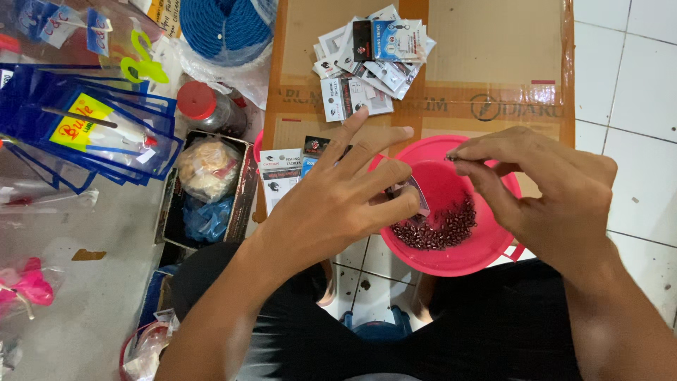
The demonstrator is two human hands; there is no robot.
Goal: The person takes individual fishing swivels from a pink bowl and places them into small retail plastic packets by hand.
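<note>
Over the round pink plastic bowl [486,247], left hand [338,204] grips a small clear packet [416,194]; right hand [550,190] pinches one dark bead [450,158]; at six o'clock, many beads [437,227] remain unpacked.

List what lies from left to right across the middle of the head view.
Blue-edged clear packets → box holding bagged items → left hand pinching a small packet → pink bowl of dark beads → right hand → white floor tiles.
</note>
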